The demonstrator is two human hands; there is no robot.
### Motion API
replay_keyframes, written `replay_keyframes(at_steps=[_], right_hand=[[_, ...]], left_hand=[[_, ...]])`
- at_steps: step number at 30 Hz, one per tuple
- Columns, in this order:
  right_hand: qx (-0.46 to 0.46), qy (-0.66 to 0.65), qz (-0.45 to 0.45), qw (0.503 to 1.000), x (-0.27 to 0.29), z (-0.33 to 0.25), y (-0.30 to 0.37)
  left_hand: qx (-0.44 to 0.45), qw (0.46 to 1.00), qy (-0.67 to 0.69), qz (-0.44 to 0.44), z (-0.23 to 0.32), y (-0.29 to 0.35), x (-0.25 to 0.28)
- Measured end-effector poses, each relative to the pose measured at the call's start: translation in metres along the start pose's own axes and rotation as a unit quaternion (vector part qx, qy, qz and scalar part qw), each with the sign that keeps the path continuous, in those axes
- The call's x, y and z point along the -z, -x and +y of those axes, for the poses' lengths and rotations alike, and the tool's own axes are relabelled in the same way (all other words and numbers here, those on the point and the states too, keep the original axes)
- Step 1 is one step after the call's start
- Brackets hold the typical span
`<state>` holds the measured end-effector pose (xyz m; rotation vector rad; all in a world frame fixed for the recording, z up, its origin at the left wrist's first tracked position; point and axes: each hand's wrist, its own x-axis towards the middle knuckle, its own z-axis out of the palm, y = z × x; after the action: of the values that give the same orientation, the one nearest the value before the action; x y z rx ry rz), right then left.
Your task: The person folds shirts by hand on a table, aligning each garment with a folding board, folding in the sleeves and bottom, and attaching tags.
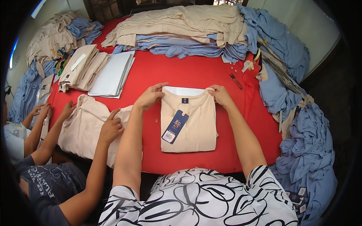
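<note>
From my end of the feed, the biggest thing I see is the red cloth-covered table (158, 67). A long, layered pile of cream garments (181, 24) lies along its far side, on top of blue ones. A bulky, crumpled heap of light blue garments (309, 143) lines the right edge. To my left, a co-worker's hands (112, 128) rest on a spread pale cream garment (86, 128).

Straight ahead, near the table's front edge, is the neatly folded cream cloth shirt (198, 130), roughly rectangular, front up. Its long axis runs away from my body, neckline at the far end. It lies squarely between my forearms, so the relation that counts is at its two far corners: my left hand (151, 97) has thumb and fingers pinched on the left shoulder corner, and my right hand (222, 96) grips the right one the same way. Both are in contact, so neither is clearly nearer.

Beyond my left hand lies a stack of flat white sheets (109, 75); a white edge (184, 91) also shows inside the neckline.

Smaller still, a dark blue rectangular hang tag (174, 126) lies tilted on the shirt front. Red-handled snips (236, 81) lie beyond my right hand, and a small dark neck label (184, 100) sits below the collar edge.
</note>
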<state>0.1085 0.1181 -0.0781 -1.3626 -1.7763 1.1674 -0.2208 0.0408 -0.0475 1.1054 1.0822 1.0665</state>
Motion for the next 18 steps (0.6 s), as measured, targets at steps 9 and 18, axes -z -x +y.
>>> replay_keyframes(at_steps=[9, 18], right_hand=[[-0.085, 0.024, -0.016, 0.996, -0.001, -0.003, -0.01], [0.035, 0.22, 0.2, 0.954, -0.02, -0.028, 0.023]], left_hand=[[0.102, 0.972, -0.202, -0.064, -0.01, -0.031, 0.023], [-0.016, 0.98, -0.193, -0.048, 0.013, -0.032, 0.025]])
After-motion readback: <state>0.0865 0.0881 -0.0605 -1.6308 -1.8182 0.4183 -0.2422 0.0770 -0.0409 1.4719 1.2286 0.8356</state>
